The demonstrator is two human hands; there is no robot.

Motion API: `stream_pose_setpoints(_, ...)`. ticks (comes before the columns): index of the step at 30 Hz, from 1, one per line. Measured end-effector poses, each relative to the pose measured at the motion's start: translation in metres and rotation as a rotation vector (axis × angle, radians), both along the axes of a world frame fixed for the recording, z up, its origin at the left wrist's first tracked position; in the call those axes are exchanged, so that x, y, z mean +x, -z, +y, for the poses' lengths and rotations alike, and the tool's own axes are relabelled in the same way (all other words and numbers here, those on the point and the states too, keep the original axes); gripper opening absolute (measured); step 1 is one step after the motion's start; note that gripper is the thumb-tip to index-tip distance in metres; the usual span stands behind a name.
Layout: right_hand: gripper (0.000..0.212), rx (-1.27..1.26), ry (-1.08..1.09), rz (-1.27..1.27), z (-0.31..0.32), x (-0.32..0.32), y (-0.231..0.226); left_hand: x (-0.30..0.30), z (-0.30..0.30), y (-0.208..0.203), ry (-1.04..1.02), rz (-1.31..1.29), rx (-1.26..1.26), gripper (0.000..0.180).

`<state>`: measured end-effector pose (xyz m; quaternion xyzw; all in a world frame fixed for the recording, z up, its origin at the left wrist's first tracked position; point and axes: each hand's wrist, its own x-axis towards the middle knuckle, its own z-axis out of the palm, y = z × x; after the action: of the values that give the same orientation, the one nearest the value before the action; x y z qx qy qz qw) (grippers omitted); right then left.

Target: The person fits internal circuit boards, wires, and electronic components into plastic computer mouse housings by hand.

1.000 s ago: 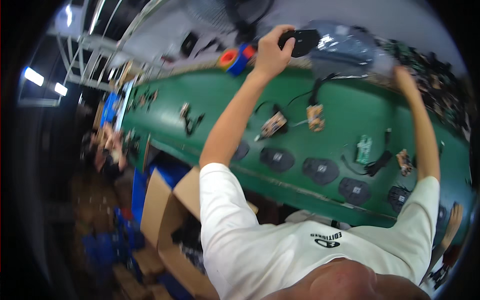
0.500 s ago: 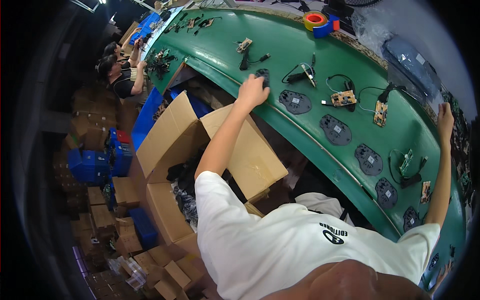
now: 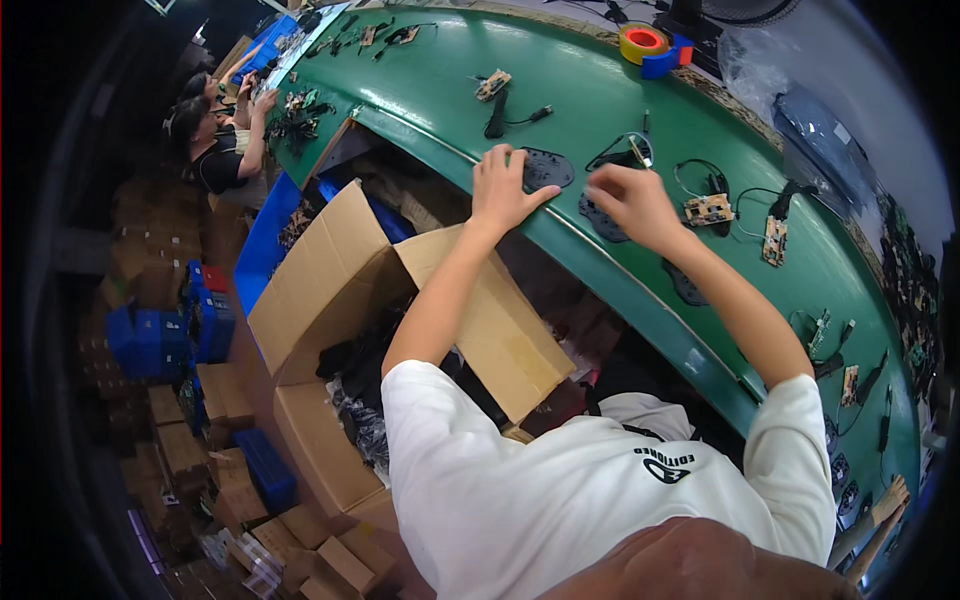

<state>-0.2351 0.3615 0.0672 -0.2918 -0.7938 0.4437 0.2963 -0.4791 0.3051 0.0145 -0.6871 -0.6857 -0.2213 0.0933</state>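
My left hand (image 3: pixel 505 192) lies at the near edge of the green table, its fingers and thumb spread around the left end of a dark, contoured plastic base plate (image 3: pixel 548 168). My right hand (image 3: pixel 638 207) hovers just right of that plate with fingers curled together; anything between the fingertips is too small to make out. Partly under it sits a second dark base plate (image 3: pixel 603 220), and another base plate (image 3: pixel 686 284) shows below my right forearm. Beyond my right hand stands a circuit board with a cable (image 3: pixel 641 152).
More tan circuit boards (image 3: pixel 708 210) with black cables lie along the green table (image 3: pixel 430 80). Tape rolls (image 3: pixel 645 42) sit at the far edge beside a plastic-wrapped bundle (image 3: pixel 825 140). An open cardboard box (image 3: pixel 330 420) stands at my left. Co-workers (image 3: pixel 215 140) work at the far left.
My right hand has swung in from the table's far right to beside my left hand. My left hand has come off the top of the base plate, which now lies in the open.
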Motion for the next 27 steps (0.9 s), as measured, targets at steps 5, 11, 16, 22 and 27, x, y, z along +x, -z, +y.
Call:
stream_pose_setpoints(5,0.015,0.422,0.115,-0.054,0.025,-0.085,0.039,0.007,0.009,-0.007,-0.005,-0.157,-0.084,0.064)
stream_pose_setpoints(11,0.020,0.334,0.065,-0.489,0.030,-0.113,0.031,-0.001,0.011,-0.013,0.002,-0.135,-0.181,0.067)
stream_pose_setpoints(16,0.016,0.415,0.008,-0.435,0.036,-0.119,0.039,-0.004,0.007,-0.008,0.083,-0.194,-0.122,0.072)
stream_pose_setpoints(22,0.016,0.438,0.076,-0.579,0.047,-0.102,0.025,0.024,0.028,-0.006,0.138,-0.237,-0.150,0.077)
stream_pose_setpoints(27,0.016,0.640,0.070,-0.431,0.022,-0.088,0.004,0.006,0.024,0.006,0.288,-0.219,-0.093,0.058)
